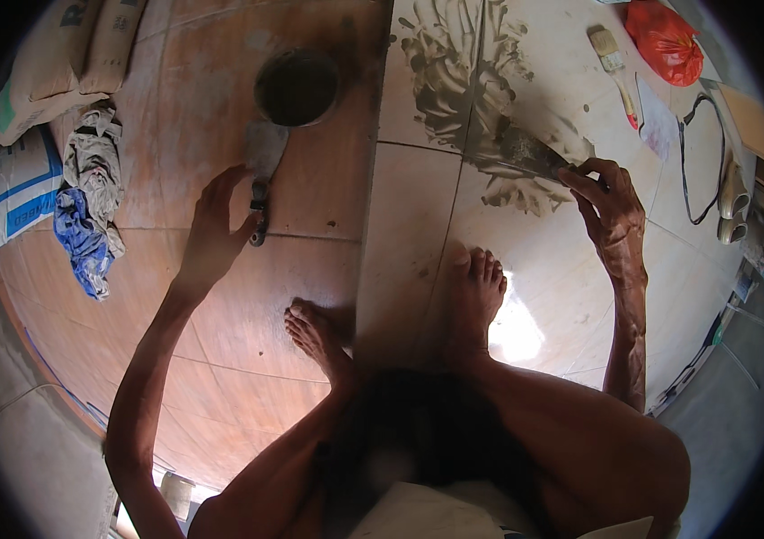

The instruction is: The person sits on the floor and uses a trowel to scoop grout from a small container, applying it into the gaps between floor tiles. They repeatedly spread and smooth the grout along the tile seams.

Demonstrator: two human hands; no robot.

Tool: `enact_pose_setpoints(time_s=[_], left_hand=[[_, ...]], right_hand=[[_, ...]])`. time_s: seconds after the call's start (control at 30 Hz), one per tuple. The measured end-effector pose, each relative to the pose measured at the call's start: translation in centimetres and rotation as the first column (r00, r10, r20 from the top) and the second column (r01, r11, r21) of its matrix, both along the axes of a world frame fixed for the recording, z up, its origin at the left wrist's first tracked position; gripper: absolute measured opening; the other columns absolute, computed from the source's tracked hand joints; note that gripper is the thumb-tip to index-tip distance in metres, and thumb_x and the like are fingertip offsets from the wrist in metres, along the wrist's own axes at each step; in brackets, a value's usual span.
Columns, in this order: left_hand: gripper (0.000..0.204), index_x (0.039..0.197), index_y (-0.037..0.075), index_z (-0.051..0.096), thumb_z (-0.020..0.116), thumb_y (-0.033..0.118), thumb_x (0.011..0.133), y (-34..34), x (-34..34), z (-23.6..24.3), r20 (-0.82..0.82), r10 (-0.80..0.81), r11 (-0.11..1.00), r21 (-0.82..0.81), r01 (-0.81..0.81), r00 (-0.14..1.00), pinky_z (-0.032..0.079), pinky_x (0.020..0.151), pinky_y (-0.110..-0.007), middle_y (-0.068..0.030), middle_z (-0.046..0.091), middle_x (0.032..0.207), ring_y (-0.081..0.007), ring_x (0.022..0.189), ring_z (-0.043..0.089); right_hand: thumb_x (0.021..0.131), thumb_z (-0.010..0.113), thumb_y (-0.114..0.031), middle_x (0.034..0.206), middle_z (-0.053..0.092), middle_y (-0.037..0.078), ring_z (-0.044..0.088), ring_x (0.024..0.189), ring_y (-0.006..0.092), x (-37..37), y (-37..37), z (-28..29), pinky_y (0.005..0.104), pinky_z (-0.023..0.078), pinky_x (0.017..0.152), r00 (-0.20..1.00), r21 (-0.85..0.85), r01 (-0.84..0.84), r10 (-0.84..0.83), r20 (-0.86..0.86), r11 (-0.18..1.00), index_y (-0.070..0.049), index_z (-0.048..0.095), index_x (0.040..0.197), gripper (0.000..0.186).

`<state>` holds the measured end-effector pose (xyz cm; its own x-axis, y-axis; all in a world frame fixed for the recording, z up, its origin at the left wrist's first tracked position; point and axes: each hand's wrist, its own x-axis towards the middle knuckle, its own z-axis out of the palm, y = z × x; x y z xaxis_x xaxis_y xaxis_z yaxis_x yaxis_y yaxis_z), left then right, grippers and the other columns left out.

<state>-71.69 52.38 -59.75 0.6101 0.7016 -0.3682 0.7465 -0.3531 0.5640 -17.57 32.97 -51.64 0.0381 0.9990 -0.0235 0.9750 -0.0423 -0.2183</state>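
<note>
My right hand pinches a flat, dark scraper, whose blade rests on the pale floor tiles. Around and beyond that blade, wet grey paste lies smeared in thick swirls across the tile joints. On the brown tiles to the left lies a putty knife with a wide metal blade and a black handle. Beside its handle, my left hand hovers with thumb and fingers apart, holding nothing. A round dark bucket stands just past the putty knife's blade; its contents are too dark to make out.
A paintbrush, a tied red plastic bag and a black cord loop lie at the far right. Paper sacks, a white-and-blue sack and a crumpled cloth line the left. My bare feet straddle the raised tile edge.
</note>
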Motion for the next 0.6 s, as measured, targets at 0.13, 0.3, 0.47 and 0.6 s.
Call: enact_pose_setpoints(time_s=[0.13, 0.3, 0.47, 0.6], left_hand=[[0.077, 0.168, 0.010, 0.046, 0.082, 0.016, 0.100, -0.2, -0.1, -1.0, 0.018, 0.000, 1.000, 0.000, 0.000, 1.000, 0.034, 0.133, -0.053, -0.0162, 0.049, 0.170, -0.0394, 0.160, 0.043], [0.076, 0.168, 0.010, 0.046, 0.081, 0.018, 0.101, 0.2, 0.3, -0.2, -0.003, -0.017, 1.000, 0.015, 0.017, 1.000, 0.034, 0.133, -0.053, -0.0161, 0.050, 0.171, -0.0395, 0.160, 0.043], [0.077, 0.168, 0.011, 0.046, 0.081, 0.018, 0.101, 0.3, 0.1, -0.3, 0.006, -0.019, 1.000, 0.016, 0.019, 1.000, 0.034, 0.133, -0.053, -0.0155, 0.050, 0.171, -0.0396, 0.160, 0.043], [0.073, 0.166, 0.012, 0.049, 0.080, 0.016, 0.100, -0.6, -0.9, -0.6, 0.008, -0.007, 1.000, 0.009, 0.007, 1.000, 0.036, 0.130, -0.053, -0.0149, 0.051, 0.169, -0.0380, 0.158, 0.045]], right_hand=[[0.085, 0.087, -0.001, 0.116, 0.073, 0.001, 0.072, 0.105, 0.0230, -1.1, 0.6, -0.2, 0.0411, 0.064, 0.093, 0.998, -0.058, -0.034, 0.031, -0.051, 0.998, -0.021, 0.087, 0.121, 0.042], [0.086, 0.086, 0.004, 0.114, 0.073, 0.003, 0.072, 0.100, 0.0242, -3.1, 4.6, 0.7, 0.0410, 0.061, 0.087, 0.992, 0.033, -0.105, 0.107, -0.070, 0.994, -0.016, 0.086, 0.121, 0.041], [0.088, 0.086, 0.002, 0.113, 0.073, 0.004, 0.072, 0.099, 0.0250, -1.5, 3.6, 1.8, 0.0416, 0.062, 0.086, 0.996, -0.029, -0.066, 0.065, -0.056, 0.997, -0.016, 0.086, 0.121, 0.038], [0.089, 0.083, -0.001, 0.111, 0.072, 0.003, 0.072, 0.101, 0.0238, -3.3, 5.7, 2.4, 0.0406, 0.063, 0.088, 0.996, 0.013, -0.084, 0.084, -0.040, 0.996, -0.016, 0.086, 0.119, 0.034]])
